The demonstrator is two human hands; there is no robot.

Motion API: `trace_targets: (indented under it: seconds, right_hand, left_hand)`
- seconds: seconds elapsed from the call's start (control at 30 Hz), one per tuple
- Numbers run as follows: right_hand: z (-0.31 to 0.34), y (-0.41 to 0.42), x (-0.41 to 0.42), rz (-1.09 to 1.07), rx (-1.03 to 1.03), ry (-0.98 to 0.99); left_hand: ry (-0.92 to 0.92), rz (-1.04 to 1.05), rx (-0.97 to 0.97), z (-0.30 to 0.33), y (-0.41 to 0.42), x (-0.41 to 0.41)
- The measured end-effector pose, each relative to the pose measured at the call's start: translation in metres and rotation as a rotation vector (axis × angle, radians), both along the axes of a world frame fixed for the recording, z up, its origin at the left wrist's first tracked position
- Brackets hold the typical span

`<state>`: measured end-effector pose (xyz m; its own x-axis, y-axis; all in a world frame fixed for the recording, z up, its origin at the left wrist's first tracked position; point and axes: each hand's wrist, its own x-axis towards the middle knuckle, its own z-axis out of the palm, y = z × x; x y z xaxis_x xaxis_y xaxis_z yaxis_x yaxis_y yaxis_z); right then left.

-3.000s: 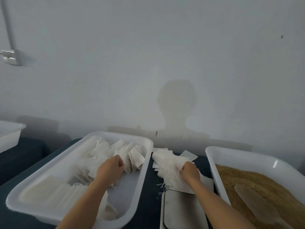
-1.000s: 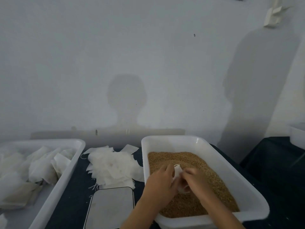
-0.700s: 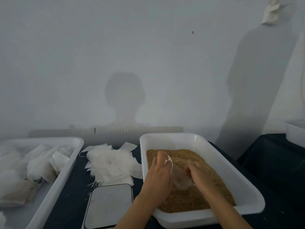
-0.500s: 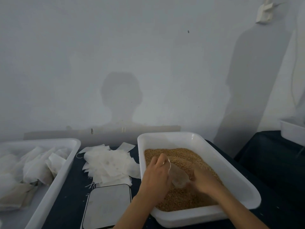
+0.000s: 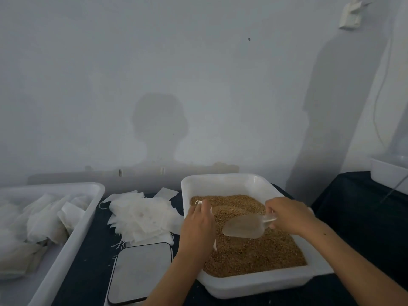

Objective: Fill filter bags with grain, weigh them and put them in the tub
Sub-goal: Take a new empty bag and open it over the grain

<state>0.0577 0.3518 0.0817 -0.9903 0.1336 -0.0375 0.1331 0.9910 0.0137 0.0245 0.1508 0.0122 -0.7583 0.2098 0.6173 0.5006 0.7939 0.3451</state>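
Note:
A white tub (image 5: 229, 180) at the right holds brown grain (image 5: 254, 252). Over it my right hand (image 5: 287, 215) grips the handle of a clear plastic scoop (image 5: 244, 226), whose bowl points left, just above the grain. My left hand (image 5: 199, 221) holds a white filter bag (image 5: 198, 203) beside the scoop's mouth; only the bag's top edge shows past my fingers. A loose pile of empty filter bags (image 5: 141, 215) lies on the dark table between the tubs. A flat scale (image 5: 141, 272) sits in front of that pile. The left tub (image 5: 72, 246) contains filled bags (image 5: 44, 219).
A wall stands close behind the table. Another white tub (image 5: 388, 171) sits on a dark surface at the far right, with a cable hanging above it. A narrow gap separates the scale and the grain tub.
My hands went from the left tub and bag pile to the grain tub. My right hand took up the scoop and drew back right, lifting it clear of the bag.

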Motion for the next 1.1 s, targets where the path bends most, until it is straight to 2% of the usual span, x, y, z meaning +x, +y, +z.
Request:
trace_targets:
  seconds: [0.1, 0.2, 0.33, 0.5, 0.7, 0.9, 1.1]
  right_hand:
    - [0.013, -0.006, -0.001, -0.089, 0.162, -0.156]
    - [0.004, -0.011, -0.003, -0.028, 0.253, -0.142]
    - [-0.019, -0.011, -0.006, 0.099, 0.118, -0.011]
    - [-0.041, -0.014, -0.014, 0.149, -0.186, -0.051]
    - [-0.05, -0.006, -0.009, 0.185, -0.287, -0.074]
    - [-0.026, 0.01, 0.014, 0.1, -0.433, -0.045]
    - [0.011, 0.019, 0.028, 0.071, -0.471, 0.036]
  left_hand:
    - [-0.086, -0.007, 0.033, -0.006, -0.005, -0.006]
    - [-0.082, 0.001, 0.029, -0.009, -0.011, -0.009]
    - [-0.057, -0.008, 0.055, -0.006, -0.017, -0.007]
    - [-0.007, -0.031, 0.087, -0.003, -0.023, -0.01]
    - [0.018, -0.044, -0.001, -0.001, -0.029, -0.019]
    - [0.066, -0.031, -0.098, 0.002, -0.025, -0.034]
    - [-0.018, -0.137, -0.189, -0.001, -0.017, -0.039]
